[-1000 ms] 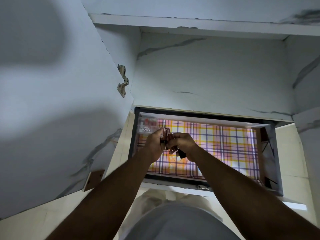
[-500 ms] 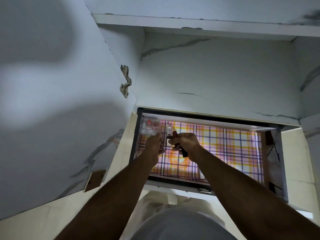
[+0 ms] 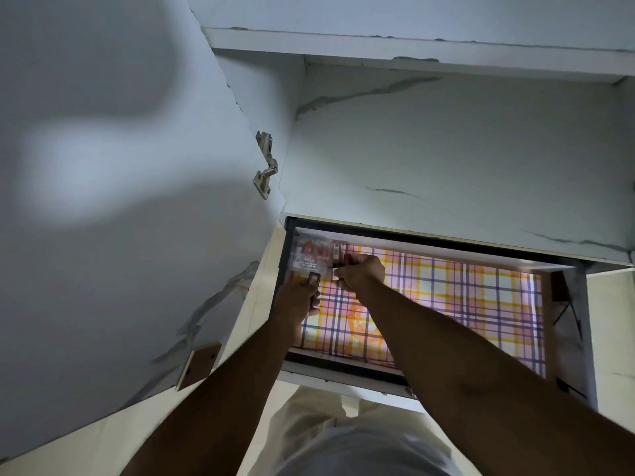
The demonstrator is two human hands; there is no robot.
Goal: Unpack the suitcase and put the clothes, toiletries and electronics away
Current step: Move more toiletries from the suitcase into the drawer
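Note:
An open drawer [image 3: 343, 367] lined with plaid paper [image 3: 464, 297] sits below me. A clear plastic box [image 3: 311, 255] with red items inside lies in its far left corner. My left hand [image 3: 299, 293] holds a small dark tube [image 3: 314, 281] just in front of that box. My right hand [image 3: 360, 271] pinches a small reddish stick [image 3: 345, 261] next to the box's right side. What exactly the small items are is hard to tell in the dim light.
An open cupboard door [image 3: 120, 201] with a metal hinge [image 3: 266, 166] stands on the left. A marbled white panel [image 3: 446, 159] rises behind the drawer, with a shelf edge [image 3: 378, 53] above. A drawer slide rail [image 3: 567, 324] runs along the right.
Both hands have moved from the drawer's middle toward the far left corner. They have separated, and the right hand now reaches beside the clear box.

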